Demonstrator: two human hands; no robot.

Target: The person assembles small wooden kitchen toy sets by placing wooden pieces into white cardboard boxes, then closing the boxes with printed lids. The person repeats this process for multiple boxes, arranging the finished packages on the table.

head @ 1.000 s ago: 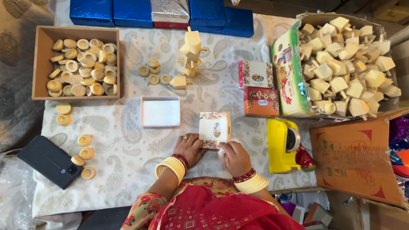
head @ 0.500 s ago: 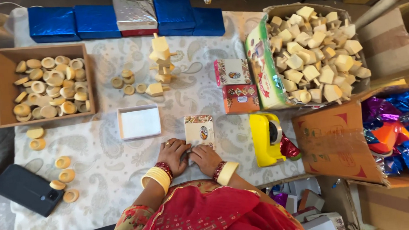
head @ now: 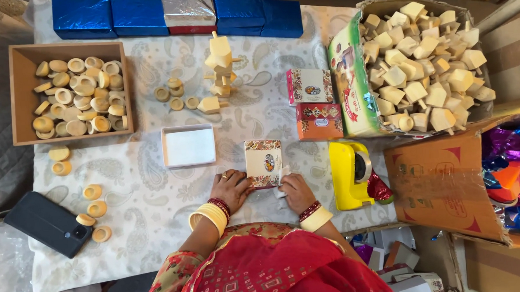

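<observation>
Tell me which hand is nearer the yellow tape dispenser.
Right. The right hand lies just left of the yellow tape dispenser, with a small gap of cloth between. The left hand is farther off, on the other side of the small patterned box.

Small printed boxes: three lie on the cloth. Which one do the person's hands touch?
The cream patterned box nearest the person, touched by the left hand and right hand. The other two lie farther away, untouched.

Black phone [head: 48, 223] lower left; yellow tape dispenser [head: 351, 174] right; blue boxes [head: 166, 13] top.
</observation>
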